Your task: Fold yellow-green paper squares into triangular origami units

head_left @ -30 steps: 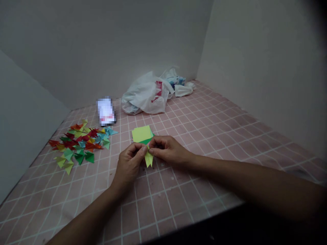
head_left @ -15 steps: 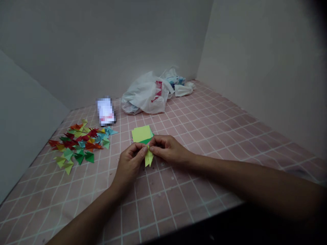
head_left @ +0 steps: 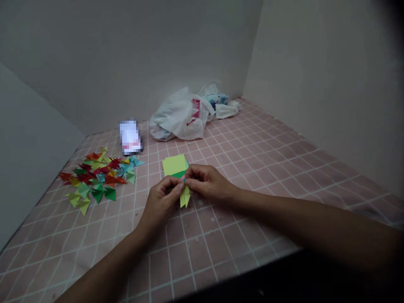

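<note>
A yellow folded paper (head_left: 184, 198) is pinched between my two hands, its two pointed ends hanging down toward me. My left hand (head_left: 164, 198) grips it from the left with thumb and forefinger. From the other side, the fingertips of my right hand (head_left: 208, 183) close on its upper part, so that part is hidden. Just behind the hands lies a small stack of square paper sheets (head_left: 174, 165), yellow on top with green, pink and blue edges showing beneath.
To the left spreads a pile of folded paper pieces (head_left: 97, 172) in red, orange, yellow, green and blue. A lit phone (head_left: 131, 138) with a blurred screen lies behind it. White plastic bags (head_left: 183, 115) rest against the back wall. The pink tablecloth (head_left: 252, 168) has a white grid.
Both hands stay almost in place, still pinching the yellow folded paper. My right hand has risen slightly, and the paper's points hang a touch further right.
</note>
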{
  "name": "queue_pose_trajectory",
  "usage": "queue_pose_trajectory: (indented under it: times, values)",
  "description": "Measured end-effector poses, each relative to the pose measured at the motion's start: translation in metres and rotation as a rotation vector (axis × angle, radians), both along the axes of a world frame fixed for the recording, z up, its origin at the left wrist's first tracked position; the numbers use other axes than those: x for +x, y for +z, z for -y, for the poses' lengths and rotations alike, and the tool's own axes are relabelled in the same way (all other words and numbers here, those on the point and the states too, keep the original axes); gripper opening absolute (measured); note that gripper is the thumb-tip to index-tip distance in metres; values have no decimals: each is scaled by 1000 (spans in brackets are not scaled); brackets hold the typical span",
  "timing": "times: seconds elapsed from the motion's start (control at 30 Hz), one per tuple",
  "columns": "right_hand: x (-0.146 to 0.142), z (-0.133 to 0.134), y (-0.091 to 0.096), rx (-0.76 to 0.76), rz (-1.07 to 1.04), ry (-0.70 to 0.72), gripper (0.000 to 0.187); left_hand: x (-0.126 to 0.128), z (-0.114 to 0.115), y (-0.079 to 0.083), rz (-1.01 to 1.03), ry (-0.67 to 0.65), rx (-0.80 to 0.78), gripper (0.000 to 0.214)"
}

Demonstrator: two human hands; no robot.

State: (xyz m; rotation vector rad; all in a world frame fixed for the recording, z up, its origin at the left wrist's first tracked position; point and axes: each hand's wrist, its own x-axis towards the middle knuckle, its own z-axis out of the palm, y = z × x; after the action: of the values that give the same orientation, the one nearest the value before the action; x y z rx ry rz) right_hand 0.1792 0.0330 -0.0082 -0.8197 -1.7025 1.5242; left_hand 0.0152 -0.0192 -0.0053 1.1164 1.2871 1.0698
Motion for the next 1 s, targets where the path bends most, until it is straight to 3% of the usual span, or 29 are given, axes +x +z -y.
queue_pose_trajectory:
  times: [0.23, 0.53, 0.83, 1.0]
  values:
    - [1, -3, -2, 50, 11, 11, 17, -2, -1, -4, -89, -33, 53, 25]
    - [2, -4, -2, 218, 20, -163, 14, 2, 2, 1, -197, -13, 139, 24]
    - [-2, 0, -3, 7, -88, -138, 16, -1, 3, -5, -294, 126, 275, 19]
    - [-4, 2, -4, -42, -170, -121, 17, -2, 3, -5, -294, 126, 295, 31]
